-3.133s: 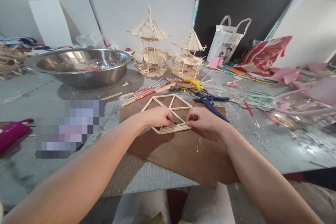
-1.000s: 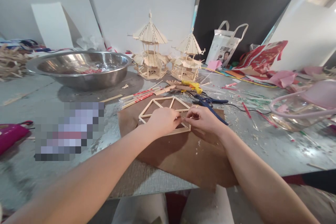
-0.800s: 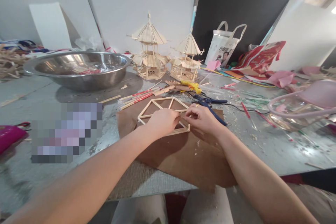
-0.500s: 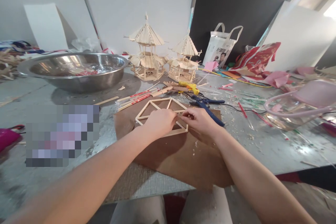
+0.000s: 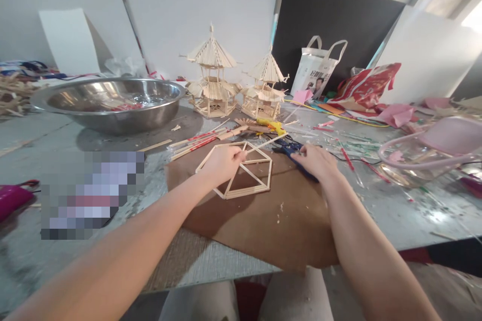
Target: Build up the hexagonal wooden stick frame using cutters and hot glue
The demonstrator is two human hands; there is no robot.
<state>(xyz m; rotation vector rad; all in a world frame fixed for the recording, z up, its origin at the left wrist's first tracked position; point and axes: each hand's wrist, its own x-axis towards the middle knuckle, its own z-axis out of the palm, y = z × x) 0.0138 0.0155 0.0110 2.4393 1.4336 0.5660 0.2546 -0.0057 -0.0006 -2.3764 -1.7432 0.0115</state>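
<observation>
My left hand [image 5: 225,163] is closed in a pinch on a thin wooden stick [image 5: 268,144], which slants up to the right above a hexagonal frame of wooden sticks [image 5: 248,192]. The frame has spokes meeting near its middle and lies on a brown sheet [image 5: 259,230]; my left hand hides its left part. To the right, my right hand [image 5: 318,161] is over the blue-handled pliers [image 5: 289,146], its fingers curled on the handles and covering part of them. A yellow glue gun [image 5: 271,125] lies just behind the pliers.
Two stick-built pagodas [image 5: 213,85] stand at the back. A wide steel basin [image 5: 124,118] is at the left, near a blurred-out object [image 5: 94,193]. Red-wrapped sticks [image 5: 199,140] lie behind the sheet. A pink-handled container [image 5: 425,153] and scattered scraps occupy the right side.
My hands have parted. The right hand has moved right from the frame to the pliers, while the left has shifted slightly left, the stick now showing in its fingers.
</observation>
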